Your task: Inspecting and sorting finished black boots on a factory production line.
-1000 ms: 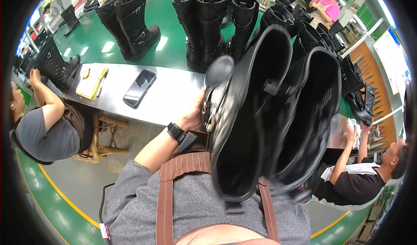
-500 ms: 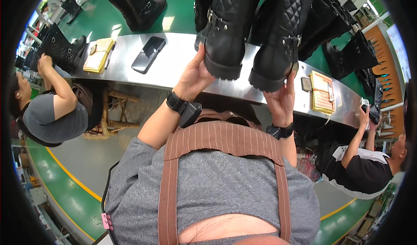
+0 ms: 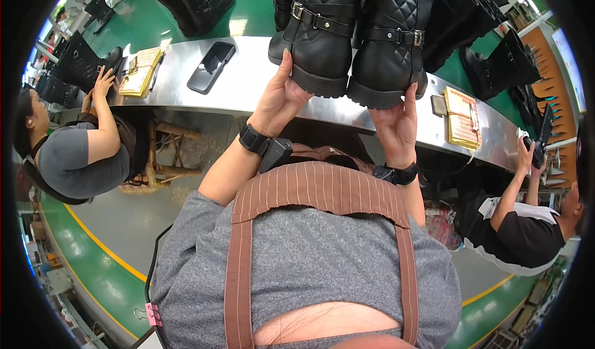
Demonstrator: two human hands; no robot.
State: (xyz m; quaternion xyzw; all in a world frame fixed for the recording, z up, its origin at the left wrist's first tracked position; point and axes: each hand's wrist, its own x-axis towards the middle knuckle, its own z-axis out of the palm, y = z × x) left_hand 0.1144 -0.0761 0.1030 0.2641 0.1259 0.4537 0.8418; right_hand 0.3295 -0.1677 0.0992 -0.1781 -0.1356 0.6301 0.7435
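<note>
Two tall black boots with quilted shafts, buckled ankle straps and lugged soles stand side by side in front of me, their heels almost touching. My left hand (image 3: 279,105) grips the left boot (image 3: 321,61) by its heel, thumb up along its outer side and fingers beneath the sole. Likewise, my right hand (image 3: 397,126) holds the right boot (image 3: 389,64) at the heel, with the thumb against its outer side and the palm turned up. The fingers under both soles are partly hidden. The tops of the shafts run out of view.
A steel bench edge (image 3: 254,70) borders a green surface (image 3: 248,2) with more black boots (image 3: 198,5). On the steel lie a phone (image 3: 212,68) and yellow card bundles (image 3: 141,71) on both sides. Co-workers sit left (image 3: 83,157) and right (image 3: 520,225), each handling footwear.
The two boots have come closer together and a little away from me. The right boot has turned, showing more of its buckle. The left co-worker's hands have moved along a boot towards its foot.
</note>
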